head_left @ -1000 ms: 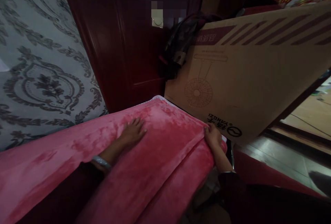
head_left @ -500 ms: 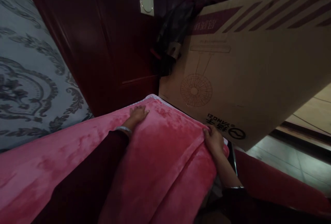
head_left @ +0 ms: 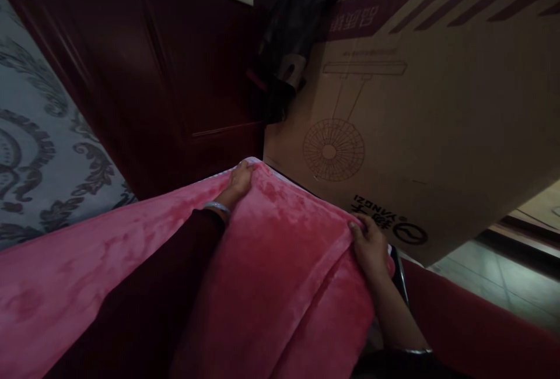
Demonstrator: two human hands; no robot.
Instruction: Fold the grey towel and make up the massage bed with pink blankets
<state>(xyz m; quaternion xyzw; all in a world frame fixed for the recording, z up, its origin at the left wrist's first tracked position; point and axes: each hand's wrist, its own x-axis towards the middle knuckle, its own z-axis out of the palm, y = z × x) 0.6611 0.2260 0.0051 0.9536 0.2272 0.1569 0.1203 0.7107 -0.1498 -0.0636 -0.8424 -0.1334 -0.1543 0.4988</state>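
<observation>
A fluffy pink blanket lies spread over a raised surface across the lower half of the view. My left hand lies flat on it at its far corner, fingers stretched toward the white edge there; a silver bangle sits on that wrist. My right hand is closed on the blanket's right corner, pinching the fold close to the cardboard box.
A big cardboard box with a fan drawing leans over the blanket's far right side. Behind stands a dark red wooden door. Patterned grey wallpaper is at the left. A dark bag hangs beside the box. Tiled floor shows at right.
My left hand slid forward across the blanket from its middle to the far corner. The right hand kept its hold on the right corner. The view moved closer and lower.
</observation>
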